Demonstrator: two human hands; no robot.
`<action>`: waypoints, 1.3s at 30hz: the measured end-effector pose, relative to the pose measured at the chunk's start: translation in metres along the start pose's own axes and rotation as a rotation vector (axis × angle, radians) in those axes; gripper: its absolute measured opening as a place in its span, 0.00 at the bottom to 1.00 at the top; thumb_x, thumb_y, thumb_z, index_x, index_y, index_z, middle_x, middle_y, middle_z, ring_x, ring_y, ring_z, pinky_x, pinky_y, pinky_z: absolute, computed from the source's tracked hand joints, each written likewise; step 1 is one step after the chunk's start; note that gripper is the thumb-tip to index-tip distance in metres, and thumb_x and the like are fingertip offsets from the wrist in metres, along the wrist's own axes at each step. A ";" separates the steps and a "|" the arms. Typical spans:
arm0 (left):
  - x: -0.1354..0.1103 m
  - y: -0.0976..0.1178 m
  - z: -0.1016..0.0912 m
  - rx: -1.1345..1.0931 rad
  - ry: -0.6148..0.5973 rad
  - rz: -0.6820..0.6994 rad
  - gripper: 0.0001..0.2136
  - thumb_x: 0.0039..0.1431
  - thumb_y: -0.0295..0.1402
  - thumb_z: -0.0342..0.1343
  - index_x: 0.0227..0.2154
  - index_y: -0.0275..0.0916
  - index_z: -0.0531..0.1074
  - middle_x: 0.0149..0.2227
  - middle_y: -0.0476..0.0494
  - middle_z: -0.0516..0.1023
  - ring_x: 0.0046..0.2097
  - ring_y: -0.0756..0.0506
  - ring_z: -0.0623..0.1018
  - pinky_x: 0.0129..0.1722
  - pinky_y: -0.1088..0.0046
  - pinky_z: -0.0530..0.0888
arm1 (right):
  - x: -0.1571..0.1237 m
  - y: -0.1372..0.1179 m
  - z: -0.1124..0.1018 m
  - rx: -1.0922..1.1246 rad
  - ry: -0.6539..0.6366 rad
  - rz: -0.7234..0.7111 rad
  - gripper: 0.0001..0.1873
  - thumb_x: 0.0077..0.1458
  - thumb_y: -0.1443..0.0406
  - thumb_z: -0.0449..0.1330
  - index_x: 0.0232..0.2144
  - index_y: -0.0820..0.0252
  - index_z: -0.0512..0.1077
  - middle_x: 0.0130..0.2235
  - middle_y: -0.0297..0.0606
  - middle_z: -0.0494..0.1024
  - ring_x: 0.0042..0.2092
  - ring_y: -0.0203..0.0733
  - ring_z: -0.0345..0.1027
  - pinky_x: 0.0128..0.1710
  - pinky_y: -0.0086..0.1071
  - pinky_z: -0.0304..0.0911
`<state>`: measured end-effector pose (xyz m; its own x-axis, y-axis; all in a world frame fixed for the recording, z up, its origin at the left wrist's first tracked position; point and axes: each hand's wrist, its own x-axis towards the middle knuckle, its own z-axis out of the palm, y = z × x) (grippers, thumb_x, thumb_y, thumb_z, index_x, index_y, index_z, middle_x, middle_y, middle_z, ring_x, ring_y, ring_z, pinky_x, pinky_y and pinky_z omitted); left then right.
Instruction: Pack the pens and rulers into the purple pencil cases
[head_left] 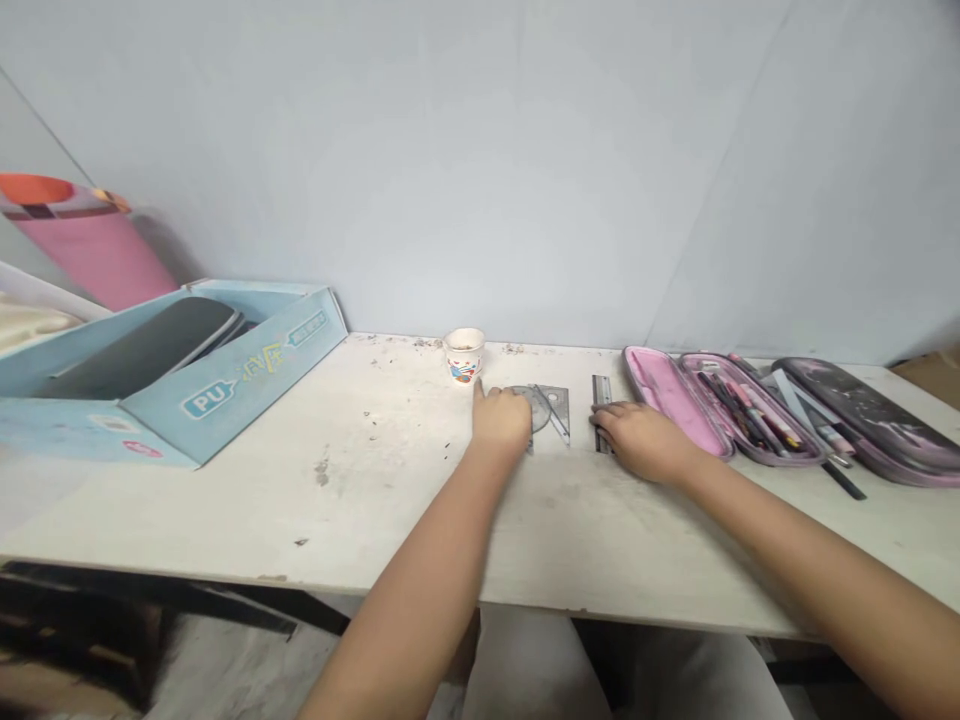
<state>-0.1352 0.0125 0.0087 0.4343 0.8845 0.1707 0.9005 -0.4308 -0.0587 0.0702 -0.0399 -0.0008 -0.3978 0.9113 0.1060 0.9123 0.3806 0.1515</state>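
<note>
My left hand (501, 420) rests on the white table (375, 490), fingers curled with the forefinger stretched out toward a small paper cup (464, 355). It lies on the edge of a clear protractor (534, 405) and a clear set square (556, 410). My right hand (641, 438) lies palm down, fingers pressed on the near end of a clear ruler (601, 393). Just right of that hand lies an open pink pencil case (720, 410) with several pens in it.
A light blue cardboard box (225, 385) holding a dark flat case stands at the left. A pink cylinder (82, 240) leans behind it. A pale wall rises at the table's back edge. Loose pens lie beside the pencil case at the right.
</note>
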 end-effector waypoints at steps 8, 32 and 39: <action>-0.003 0.012 0.001 -0.085 0.200 0.080 0.18 0.52 0.25 0.44 0.46 0.35 0.70 0.43 0.37 0.74 0.48 0.41 0.71 0.57 0.58 0.56 | 0.020 -0.004 -0.015 0.412 0.136 0.182 0.17 0.58 0.64 0.46 0.46 0.61 0.69 0.46 0.45 0.75 0.49 0.44 0.67 0.49 0.37 0.59; -0.006 0.040 0.009 -0.131 0.053 0.099 0.22 0.51 0.27 0.45 0.50 0.21 0.64 0.46 0.27 0.73 0.50 0.36 0.69 0.56 0.55 0.55 | 0.080 -0.020 -0.021 1.515 0.249 0.746 0.22 0.50 0.49 0.51 0.38 0.59 0.64 0.48 0.49 0.68 0.48 0.46 0.65 0.32 0.38 0.70; -0.005 0.044 0.014 -0.189 0.046 0.070 0.27 0.51 0.26 0.43 0.56 0.19 0.55 0.52 0.23 0.67 0.54 0.35 0.66 0.56 0.55 0.56 | 0.078 -0.034 -0.001 1.312 0.244 0.672 0.11 0.51 0.61 0.54 0.35 0.61 0.65 0.42 0.47 0.73 0.40 0.41 0.69 0.37 0.35 0.69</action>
<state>-0.0970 -0.0085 -0.0085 0.4901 0.8441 0.2174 0.8464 -0.5204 0.1127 0.0082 0.0185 0.0036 0.2360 0.9714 -0.0273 0.3101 -0.1020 -0.9452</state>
